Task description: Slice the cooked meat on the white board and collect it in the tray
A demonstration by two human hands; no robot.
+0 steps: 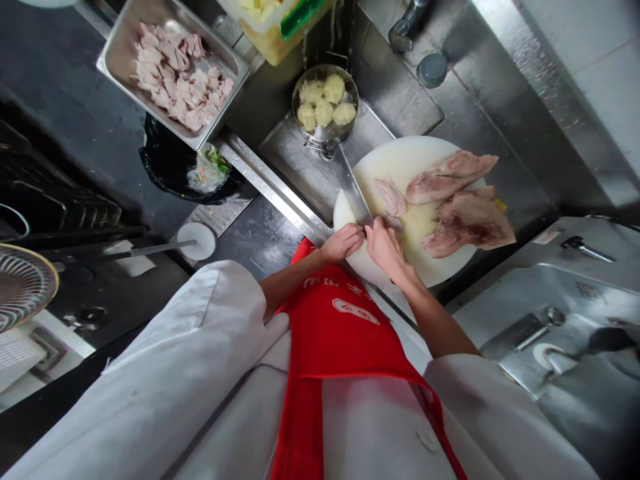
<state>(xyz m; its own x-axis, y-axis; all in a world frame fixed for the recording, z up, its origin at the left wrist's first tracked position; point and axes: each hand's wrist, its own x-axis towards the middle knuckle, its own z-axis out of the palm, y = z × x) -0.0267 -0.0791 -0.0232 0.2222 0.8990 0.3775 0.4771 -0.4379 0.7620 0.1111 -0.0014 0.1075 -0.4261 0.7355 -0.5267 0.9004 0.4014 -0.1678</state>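
Observation:
A kitchen knife (pixel 354 190) lies over the left edge of the round white cutting board (pixel 420 263), its wide blade pointing up and left over the sink. My right hand (pixel 387 248) is closed at the near end of the blade, where the handle is hidden. Close beside it, my left hand (pixel 344 242) has its fingers curled together near the base of the blade; what they hold is hidden. A small slice of meat (pixel 391 197) rests just beyond my right hand. Two large pieces of raw meat, an upper one (pixel 450 177) and a lower one (pixel 473 223), occupy the board's right side.
Beyond the board, a metal pot (pixel 325 137) of peeled round pieces stands in the sink (pixel 295 167). At upper left is a steel tray (pixel 239 70) of cut meat, above a black bin bag (pixel 160 170). A tap (pixel 407 30) is at the back; another basin (pixel 590 280) lies right.

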